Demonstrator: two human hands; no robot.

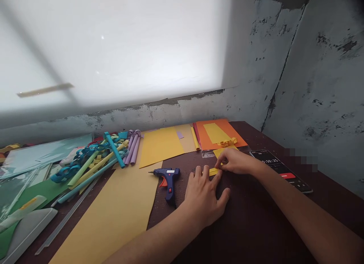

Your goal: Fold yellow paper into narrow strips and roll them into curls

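Note:
My left hand (203, 197) lies flat on the dark table, fingers spread, its fingertips at the left end of a narrow yellow paper strip (214, 172). At the strip's other end, the fingers of my right hand (235, 161) are pinched together on it. Just behind the right hand is a yellow paper piece (218, 151), partly covered by that hand. To the left of my left hand, a blue glue gun (170, 180) with an orange trigger lies on its side, its nozzle toward the left.
A phone (280, 169) showing a timer lies right of my right arm. Behind are orange sheets (237, 135), a yellow sheet (162, 144) and purple paper rolls (133, 150). Coloured paper tubes and curls (93, 161) pile up at left, near a long tan sheet (113, 214).

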